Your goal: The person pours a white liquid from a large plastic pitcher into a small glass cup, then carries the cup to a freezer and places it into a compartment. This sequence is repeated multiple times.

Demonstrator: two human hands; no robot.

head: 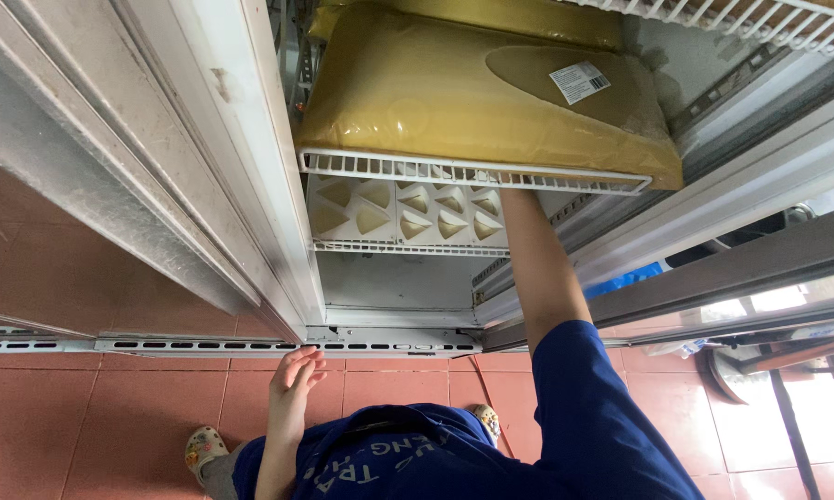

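A white wire shelf [473,173] carries a large yellow wrapped slab [454,93].

terracotta floor tiles [84,417] | beige clog [201,447] | blue item [625,278] behind the fridge frame

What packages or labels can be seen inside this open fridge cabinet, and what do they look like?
Large yellow-brown bag: lies flat on the upper white wire shelf, a glossy, pillow-like plastic wrap.
Sticker label: small white rectangle on the bag's right part.
White boxes: a row on the lower shelf, printed with tan triangular wedges.
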